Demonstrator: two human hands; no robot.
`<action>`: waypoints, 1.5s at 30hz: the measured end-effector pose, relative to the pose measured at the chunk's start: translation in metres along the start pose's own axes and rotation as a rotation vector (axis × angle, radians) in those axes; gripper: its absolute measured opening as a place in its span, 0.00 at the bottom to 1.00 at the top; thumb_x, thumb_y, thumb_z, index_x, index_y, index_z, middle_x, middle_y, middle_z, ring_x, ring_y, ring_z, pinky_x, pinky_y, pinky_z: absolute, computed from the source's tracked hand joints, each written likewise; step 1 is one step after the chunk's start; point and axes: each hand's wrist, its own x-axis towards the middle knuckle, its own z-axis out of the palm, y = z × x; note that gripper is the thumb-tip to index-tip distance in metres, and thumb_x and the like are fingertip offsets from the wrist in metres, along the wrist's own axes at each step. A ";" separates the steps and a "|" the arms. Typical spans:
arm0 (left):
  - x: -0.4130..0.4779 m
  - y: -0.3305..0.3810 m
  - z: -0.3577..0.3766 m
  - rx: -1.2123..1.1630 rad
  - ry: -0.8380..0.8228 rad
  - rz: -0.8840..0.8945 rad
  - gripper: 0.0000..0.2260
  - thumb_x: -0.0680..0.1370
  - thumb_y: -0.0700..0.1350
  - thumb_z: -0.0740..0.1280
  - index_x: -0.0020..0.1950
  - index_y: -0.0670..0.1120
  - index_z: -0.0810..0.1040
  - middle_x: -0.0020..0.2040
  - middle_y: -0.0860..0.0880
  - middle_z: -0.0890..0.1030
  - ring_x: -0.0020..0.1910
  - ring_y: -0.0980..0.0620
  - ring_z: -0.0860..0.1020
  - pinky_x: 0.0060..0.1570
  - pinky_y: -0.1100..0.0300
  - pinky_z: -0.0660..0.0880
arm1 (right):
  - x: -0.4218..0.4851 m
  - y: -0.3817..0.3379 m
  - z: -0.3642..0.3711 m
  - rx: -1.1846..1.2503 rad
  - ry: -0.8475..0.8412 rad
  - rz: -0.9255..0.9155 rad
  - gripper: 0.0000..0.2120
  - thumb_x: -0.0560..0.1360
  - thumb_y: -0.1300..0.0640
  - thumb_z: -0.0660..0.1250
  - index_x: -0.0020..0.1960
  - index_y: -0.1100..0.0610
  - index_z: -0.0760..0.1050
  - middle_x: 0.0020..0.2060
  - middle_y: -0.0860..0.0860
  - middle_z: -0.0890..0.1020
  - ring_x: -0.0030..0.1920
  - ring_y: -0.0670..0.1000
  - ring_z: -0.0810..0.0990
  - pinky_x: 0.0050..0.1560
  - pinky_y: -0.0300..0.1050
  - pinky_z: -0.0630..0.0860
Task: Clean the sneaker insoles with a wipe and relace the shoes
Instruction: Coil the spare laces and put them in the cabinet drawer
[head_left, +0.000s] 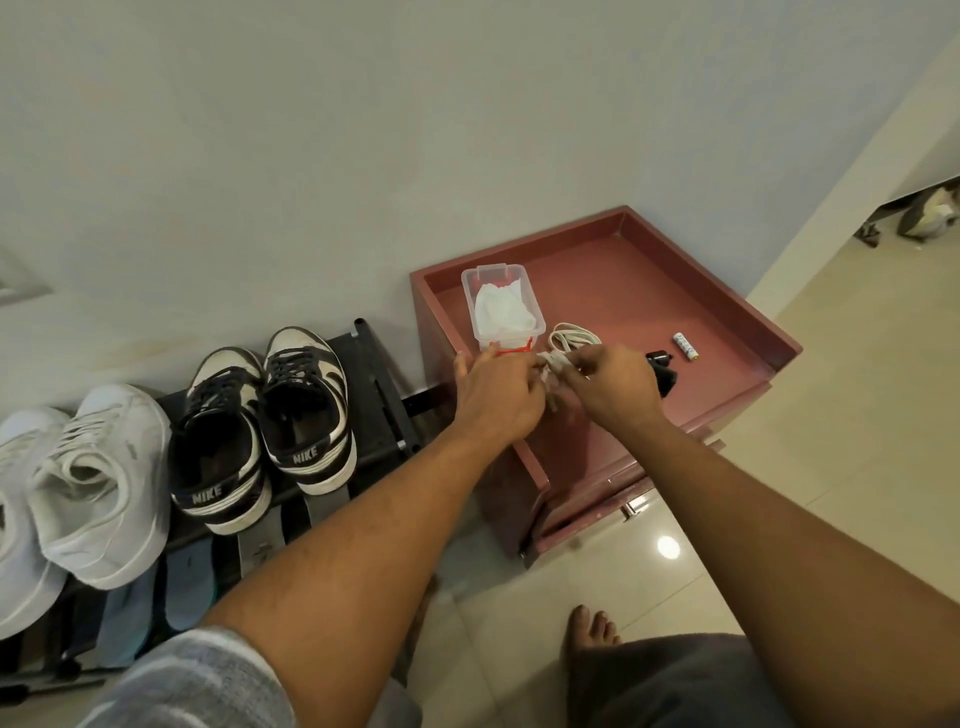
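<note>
1. Your left grip and right grip meet over the red counter, at 1 o'clock in the view, knuckles up.
2. Both grips are closed on the white lace: the fingers curl in and pinch a bunched section between the two hands.
3. The rest of the lace lies as a loose coil on the counter, just beyond the right grip's fingertips at its 11 o'clock. It's looped, so it has no clear long axis.
4. The wipe box stands open at 12 o'clock of the left grip, long axis 11–5, with a crumpled wipe inside. The left fingertips are just beside its near end.
5. The black-and-white sneakers sit on the shoe rack at 9 o'clock of the left grip, well apart. Long axes run 12–6, toes to the wall, heels to you, black laces in.
6. The white sneakers are further out at 9 o'clock, same heading.
7. The insoles lie on the lower rack shelf under the shoes, long axes roughly 12–6.
8. The battery and a black object are at 2–3 o'clock of the right grip. I can't tell what the black object is.
</note>
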 end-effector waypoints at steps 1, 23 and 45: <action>0.002 0.003 -0.001 -0.047 0.040 -0.013 0.15 0.84 0.52 0.64 0.70 0.57 0.82 0.68 0.53 0.83 0.77 0.46 0.70 0.78 0.35 0.54 | 0.000 0.001 -0.006 0.048 0.016 -0.025 0.13 0.78 0.39 0.70 0.50 0.46 0.87 0.30 0.44 0.81 0.36 0.48 0.80 0.38 0.44 0.73; 0.012 0.037 -0.013 -0.795 -0.122 -0.026 0.09 0.87 0.47 0.66 0.54 0.48 0.86 0.48 0.46 0.88 0.51 0.42 0.87 0.57 0.44 0.84 | -0.012 -0.013 -0.049 0.851 -0.104 0.000 0.11 0.83 0.54 0.68 0.50 0.60 0.84 0.29 0.45 0.81 0.30 0.44 0.74 0.32 0.38 0.71; 0.032 0.015 -0.014 -0.851 0.326 -0.286 0.08 0.86 0.48 0.67 0.53 0.49 0.85 0.48 0.54 0.85 0.48 0.54 0.84 0.50 0.53 0.83 | -0.017 0.018 -0.037 0.535 -0.436 0.125 0.24 0.85 0.41 0.61 0.41 0.55 0.84 0.30 0.48 0.72 0.29 0.48 0.66 0.30 0.41 0.66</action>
